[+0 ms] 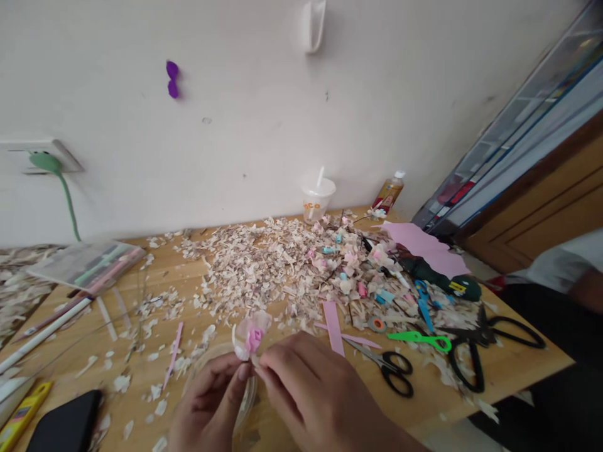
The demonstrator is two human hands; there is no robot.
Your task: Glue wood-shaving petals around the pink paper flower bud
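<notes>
A small handmade flower [254, 339], with a pink middle and pale, thin outer petals, is pinched between my two hands at the front of the wooden table. My left hand [214, 395] grips its base with thumb and forefinger. My right hand [315, 383] is closed against the flower's right side, its fingertips pressed together; whether a loose petal lies in them is hidden. Beneath my hands shows the rim of a round clear container [249, 402], mostly covered. A strip of pink paper [333, 326] lies just beyond my right hand.
Pale petal scraps [254, 270] are heaped across the table [277, 433]. At right lie small scissors [386, 364], green scissors [421, 340] and large black shears [475, 345]. A phone [66, 420] and yellow cutter [23, 414] lie front left. A cup [318, 198] and bottle [389, 193] stand behind. Someone sits at right.
</notes>
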